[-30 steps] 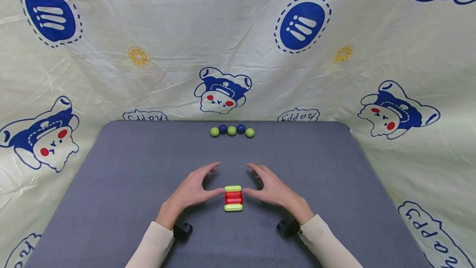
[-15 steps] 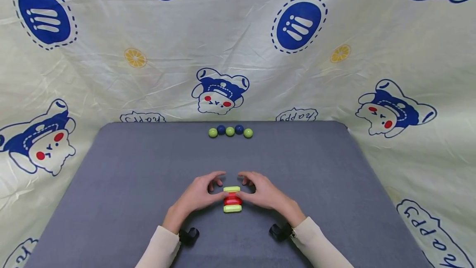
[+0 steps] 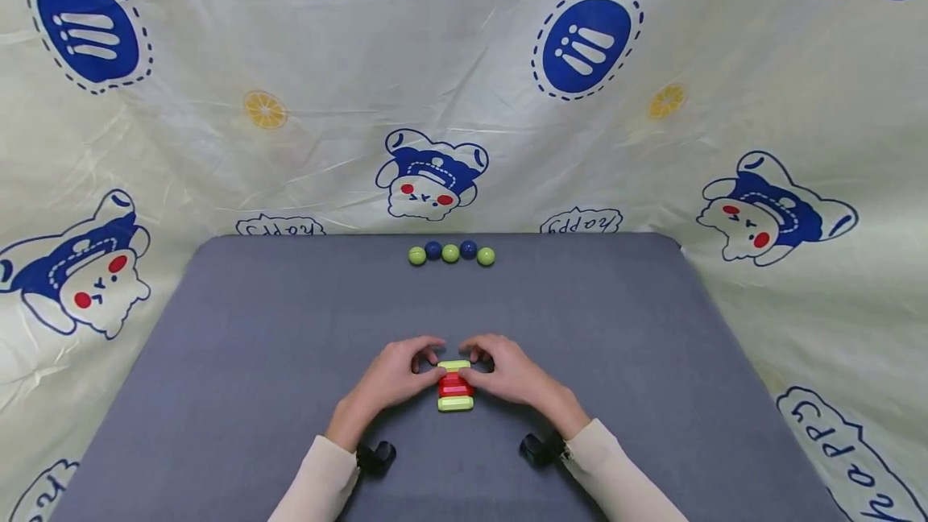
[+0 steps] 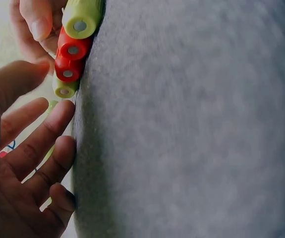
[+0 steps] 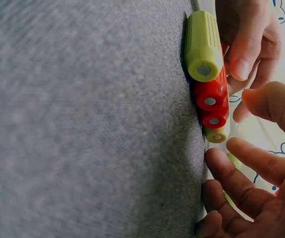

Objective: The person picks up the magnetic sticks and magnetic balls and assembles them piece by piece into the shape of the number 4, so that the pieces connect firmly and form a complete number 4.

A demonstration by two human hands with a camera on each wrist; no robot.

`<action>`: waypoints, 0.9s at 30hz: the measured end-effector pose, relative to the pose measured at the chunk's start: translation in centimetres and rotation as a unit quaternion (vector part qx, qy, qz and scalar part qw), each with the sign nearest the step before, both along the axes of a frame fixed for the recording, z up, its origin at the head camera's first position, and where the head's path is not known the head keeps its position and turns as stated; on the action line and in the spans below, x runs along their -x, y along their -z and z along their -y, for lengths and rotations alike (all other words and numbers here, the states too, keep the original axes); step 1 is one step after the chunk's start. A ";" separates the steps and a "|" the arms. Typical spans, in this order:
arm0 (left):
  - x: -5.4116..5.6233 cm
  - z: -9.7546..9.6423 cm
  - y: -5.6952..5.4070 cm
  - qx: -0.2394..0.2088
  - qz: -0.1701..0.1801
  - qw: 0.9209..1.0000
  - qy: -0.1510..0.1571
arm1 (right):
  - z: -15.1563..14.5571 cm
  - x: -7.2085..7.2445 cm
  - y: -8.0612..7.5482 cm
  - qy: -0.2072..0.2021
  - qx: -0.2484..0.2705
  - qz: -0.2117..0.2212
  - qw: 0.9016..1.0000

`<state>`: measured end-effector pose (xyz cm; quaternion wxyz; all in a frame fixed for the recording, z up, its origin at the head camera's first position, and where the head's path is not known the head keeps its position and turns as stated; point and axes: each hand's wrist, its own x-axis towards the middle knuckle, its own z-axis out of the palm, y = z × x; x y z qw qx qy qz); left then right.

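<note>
Two red and two yellow-green magnetic rods with metal end discs lie side by side in a row on the table. The near yellow-green rod (image 3: 455, 403) and the red rods (image 5: 209, 96) show well; the far yellow-green rod (image 3: 453, 365) is partly behind the thumbs. My left hand (image 3: 397, 373) stands at the row's left end, loosely bent, thumb tip over the far red rod's end and fingertips near the far rod. Mirroring it on the right, my right hand (image 3: 511, 373) has its thumb tip close over the same rod. Neither hand grips a rod.
Three green balls and two blue balls, such as the middle green ball (image 3: 450, 253) and a blue ball (image 3: 468, 250), line the back edge of the grey table (image 3: 290, 312). Behind it hangs a printed pale sheet (image 3: 326, 143).
Both hands have moved inward, closing in on the rods from either side; thumbs now overlap the row and the fingers bend more. The rods and balls stay in place.
</note>
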<state>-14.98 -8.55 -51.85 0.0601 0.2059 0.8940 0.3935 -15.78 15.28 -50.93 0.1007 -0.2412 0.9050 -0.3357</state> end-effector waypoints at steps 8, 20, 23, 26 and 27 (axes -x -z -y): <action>-0.3 -0.1 0.1 0.004 0.003 1.000 0.001 | 0.2 -0.2 0.1 -0.006 -0.003 -0.004 1.000; -0.1 -0.5 0.5 0.009 -0.028 1.000 -0.001 | 0.1 0.3 0.4 -0.009 -0.001 -0.016 1.000; 0.1 -0.5 0.4 -0.001 -0.026 1.000 -0.010 | 0.2 0.7 0.3 -0.013 0.009 -0.019 1.000; 0.4 -0.5 0.2 -0.014 -0.019 1.000 -0.018 | 0.3 1.0 0.2 -0.015 0.019 -0.022 0.999; 0.5 -0.4 0.1 -0.018 -0.015 1.000 -0.020 | 0.3 1.1 0.2 -0.015 0.020 -0.021 0.999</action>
